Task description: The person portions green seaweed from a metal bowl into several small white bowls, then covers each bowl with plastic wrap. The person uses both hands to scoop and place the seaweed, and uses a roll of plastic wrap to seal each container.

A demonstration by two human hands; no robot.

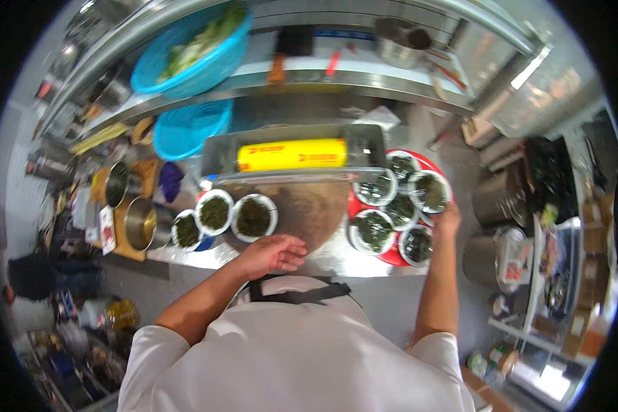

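My right hand (446,220) grips the near edge of a white bowl of dark green leafy food (430,191), which looks covered in shiny film. This bowl rests over other filled, film-covered bowls on a red round tray (354,206). My left hand (274,253) hangs with fingers apart and nothing in it, just in front of an open white bowl of greens (253,217). Two more open bowls of greens stand to its left, one (215,212) beside it and a smaller-looking one (187,230) farther left. Behind them, a metal film dispenser (216,154) holds a yellow printed roll (291,154).
A round wooden board (314,216) lies under the middle of the steel table. Steel pots (140,223) stand at the left, near a blue basket (193,131). A shelf above holds another blue basket with leafy vegetables (190,51) and a cleaver (294,41). A person (36,278) is at far left.
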